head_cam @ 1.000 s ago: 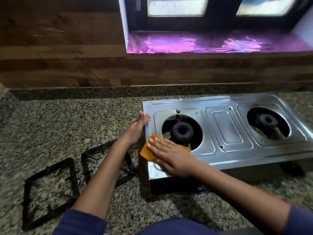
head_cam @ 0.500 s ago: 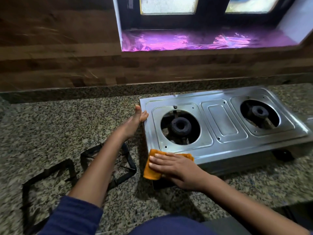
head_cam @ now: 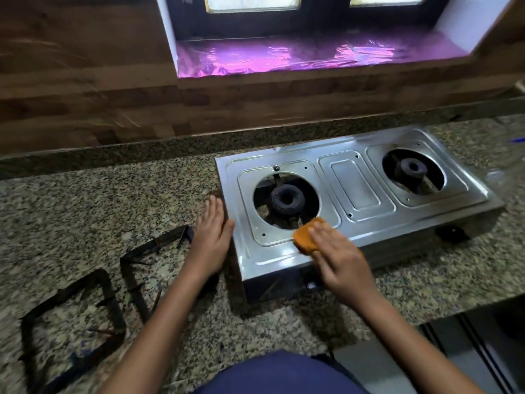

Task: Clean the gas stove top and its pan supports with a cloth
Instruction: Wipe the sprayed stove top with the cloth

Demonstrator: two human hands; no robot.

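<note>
Right hand (head_cam: 338,260) covers most of the orange cloth (head_cam: 305,237), only one corner showing! Left forearm (head_cam: 170,302) hides part of the nearer pan support (head_cam: 159,244). The blue thing (head_cam: 518,140) is cut off at the right edge, impossible to identify.

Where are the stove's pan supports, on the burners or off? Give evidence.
Off. Both pan supports lie on the counter left of the stove; its burners stand bare.

No legible text, label, brand, number or sign is found on the stove (head_cam: 355,189), counter (head_cam: 113,209) or wall (head_cam: 85,95).
</note>
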